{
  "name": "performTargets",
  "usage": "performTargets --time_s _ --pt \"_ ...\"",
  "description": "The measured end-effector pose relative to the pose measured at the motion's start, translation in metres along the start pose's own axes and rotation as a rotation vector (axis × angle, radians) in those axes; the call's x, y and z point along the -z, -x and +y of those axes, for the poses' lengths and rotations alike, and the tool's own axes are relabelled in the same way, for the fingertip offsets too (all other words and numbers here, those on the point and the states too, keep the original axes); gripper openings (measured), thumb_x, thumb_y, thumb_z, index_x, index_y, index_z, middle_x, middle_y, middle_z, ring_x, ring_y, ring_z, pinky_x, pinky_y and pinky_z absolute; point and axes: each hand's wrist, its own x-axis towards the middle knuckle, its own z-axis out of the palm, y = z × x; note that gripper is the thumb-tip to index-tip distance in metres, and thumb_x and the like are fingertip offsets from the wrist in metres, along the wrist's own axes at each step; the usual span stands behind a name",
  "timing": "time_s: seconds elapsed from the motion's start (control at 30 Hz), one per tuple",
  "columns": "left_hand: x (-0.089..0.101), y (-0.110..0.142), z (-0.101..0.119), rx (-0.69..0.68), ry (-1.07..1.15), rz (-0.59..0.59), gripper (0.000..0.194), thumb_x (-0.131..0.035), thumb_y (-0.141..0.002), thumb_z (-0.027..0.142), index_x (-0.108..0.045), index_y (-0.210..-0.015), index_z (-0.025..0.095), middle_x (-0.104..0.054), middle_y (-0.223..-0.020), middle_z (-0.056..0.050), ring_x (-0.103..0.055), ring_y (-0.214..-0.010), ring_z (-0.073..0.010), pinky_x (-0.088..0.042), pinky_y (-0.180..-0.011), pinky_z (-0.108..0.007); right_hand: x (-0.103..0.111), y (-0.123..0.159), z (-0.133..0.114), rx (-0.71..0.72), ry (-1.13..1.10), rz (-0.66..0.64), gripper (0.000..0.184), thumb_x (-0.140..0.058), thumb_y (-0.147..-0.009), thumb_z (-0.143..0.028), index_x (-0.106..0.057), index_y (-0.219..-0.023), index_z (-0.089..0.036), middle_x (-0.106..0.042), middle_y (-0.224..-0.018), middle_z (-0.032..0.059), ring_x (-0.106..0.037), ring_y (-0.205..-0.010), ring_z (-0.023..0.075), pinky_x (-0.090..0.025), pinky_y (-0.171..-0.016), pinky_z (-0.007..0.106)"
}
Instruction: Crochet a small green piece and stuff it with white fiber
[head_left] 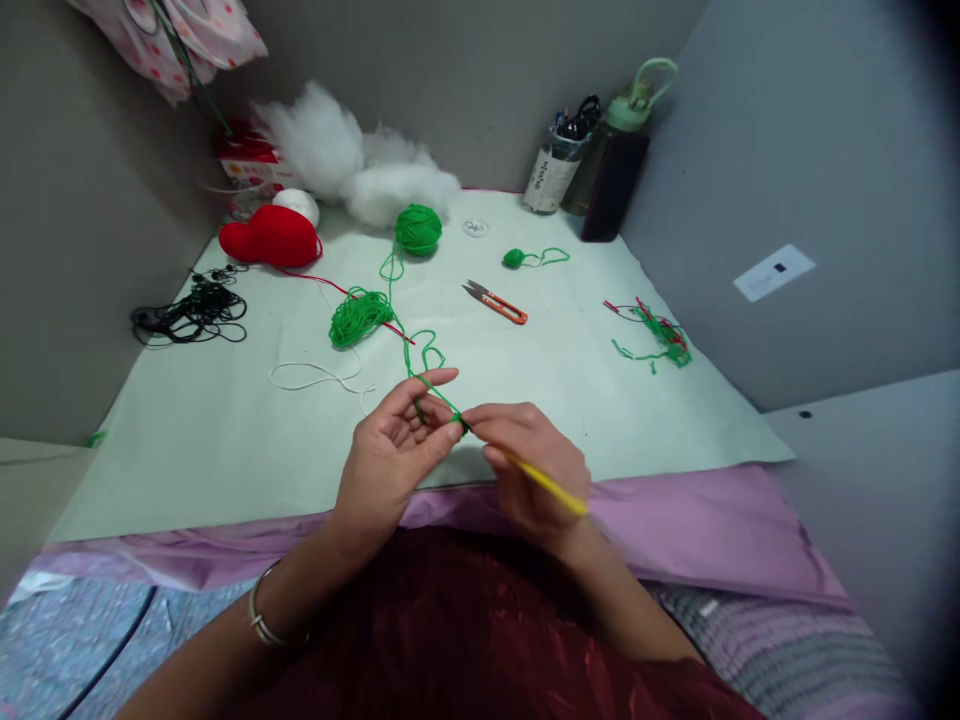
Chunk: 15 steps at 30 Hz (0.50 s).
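Note:
My left hand point(397, 430) pinches a small piece of green crochet work point(460, 424) between thumb and fingers, its index finger raised with green yarn running over it. Closed round a crochet hook with a yellow handle point(551, 487), my right hand point(532, 460) brings the hook's tip to the work; the tip itself is hidden at the stitches. From my left hand the yarn leads up past a loose green skein point(360, 318) toward a green yarn ball point(418, 231). Orange-handled thread snips point(495, 302) lie beyond my hands.
White stuffing point(322, 145) and red yarn point(270, 238) are at the back left, black cord point(199, 310) at the left. A small green crocheted piece point(514, 258) lies beyond the snips. Yarn scraps point(664, 335) lie right. A pen cup point(551, 175), bottle point(628, 110) and phone point(615, 190) stand at the back right.

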Motion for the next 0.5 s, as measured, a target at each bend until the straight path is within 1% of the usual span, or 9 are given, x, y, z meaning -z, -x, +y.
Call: performTargets --time_s 0.03,0.1,0.17,0.2,0.23,0.3,0.37,0.43,0.5 --pt "-0.001 0.0 0.0 0.023 0.042 -0.003 0.049 -0.088 -0.078 0.018 -0.076 -0.125 0.023 -0.067 -0.083 0.003 -0.063 -0.078 -0.0132 -0.053 -0.078 -0.024 -0.001 0.001 0.0 0.021 0.073 -0.012 0.025 -0.061 -0.102 -0.019 -0.073 -0.122 -0.03 -0.08 -0.109 0.0066 -0.077 -0.099 0.0226 -0.066 -0.082 0.039" --pt "-0.001 0.0 0.002 0.128 0.167 -0.039 0.05 -0.088 -0.079 0.021 -0.076 -0.127 0.022 -0.068 -0.083 0.002 -0.063 -0.075 -0.0122 -0.054 -0.076 -0.023 -0.004 0.004 -0.001 0.017 0.15 0.004 0.028 -0.067 -0.099 -0.018 -0.075 -0.122 -0.033 -0.079 -0.114 0.0064 -0.076 -0.102 0.0233 -0.066 -0.083 0.039" --pt "0.0 -0.002 0.005 0.26 0.293 -0.08 0.047 -0.088 -0.079 0.023 -0.078 -0.125 0.019 -0.069 -0.083 0.001 -0.064 -0.073 -0.0115 -0.054 -0.075 -0.022 -0.006 0.003 -0.002 -0.03 0.08 0.07 0.03 -0.066 -0.099 -0.017 -0.076 -0.122 -0.033 -0.078 -0.111 0.0055 -0.076 -0.1 0.0224 -0.066 -0.083 0.038" --pt "0.001 -0.003 0.006 0.303 0.335 -0.089 0.045 -0.088 -0.079 0.023 -0.079 -0.123 0.018 -0.069 -0.082 0.0 -0.064 -0.072 -0.011 -0.055 -0.074 -0.021 -0.006 0.002 -0.003 -0.078 -0.006 0.115 0.029 -0.064 -0.1 -0.017 -0.076 -0.121 -0.033 -0.078 -0.107 0.0049 -0.075 -0.096 0.0211 -0.065 -0.081 0.037" --pt "0.001 -0.004 0.008 0.316 0.359 -0.087 0.043 -0.089 -0.078 0.022 -0.08 -0.12 0.018 -0.069 -0.081 0.0 -0.064 -0.072 -0.0104 -0.055 -0.074 -0.02 -0.006 0.0 -0.003 -0.14 -0.117 0.162 0.027 -0.061 -0.102 -0.017 -0.077 -0.119 -0.032 -0.077 -0.102 0.0043 -0.074 -0.09 0.0195 -0.064 -0.077 0.036" --pt "0.002 -0.005 0.01 0.269 0.348 -0.066 0.039 -0.089 -0.078 0.019 -0.083 -0.116 0.018 -0.068 -0.08 0.001 -0.063 -0.071 -0.0096 -0.054 -0.074 -0.02 -0.007 -0.005 -0.003 -0.267 -0.345 0.226 0.023 -0.057 -0.105 -0.02 -0.078 -0.111 -0.029 -0.075 -0.094 0.003 -0.07 -0.078 0.0168 -0.061 -0.07 0.034" --pt "0.0 -0.004 0.01 0.202 0.29 -0.065 0.036 -0.09 -0.077 0.019 -0.084 -0.113 0.02 -0.069 -0.082 0.001 -0.064 -0.073 -0.0107 -0.055 -0.075 -0.022 -0.008 -0.009 -0.003 -0.335 -0.465 0.223 0.02 -0.059 -0.105 -0.023 -0.079 -0.105 -0.027 -0.075 -0.094 0.0033 -0.069 -0.075 0.0159 -0.06 -0.067 0.033" --pt "-0.001 -0.003 0.008 0.15 0.229 -0.077 0.034 -0.09 -0.078 0.02 -0.084 -0.112 0.022 -0.071 -0.083 0.0 -0.065 -0.076 -0.0122 -0.055 -0.078 -0.023 -0.01 -0.01 -0.003 -0.332 -0.463 0.196 0.018 -0.062 -0.104 -0.024 -0.079 -0.106 -0.027 -0.077 -0.099 0.0044 -0.071 -0.081 0.0175 -0.061 -0.069 0.034" --pt "-0.003 -0.001 0.005 0.112 0.196 -0.075 0.035 -0.091 -0.079 0.02 -0.084 -0.113 0.024 -0.072 -0.085 0.0 -0.066 -0.081 -0.0122 -0.054 -0.082 -0.022 -0.013 -0.008 -0.003 -0.284 -0.377 0.185 0.021 -0.061 -0.104 -0.02 -0.079 -0.111 -0.028 -0.079 -0.102 0.0048 -0.073 -0.089 0.0191 -0.062 -0.074 0.035"
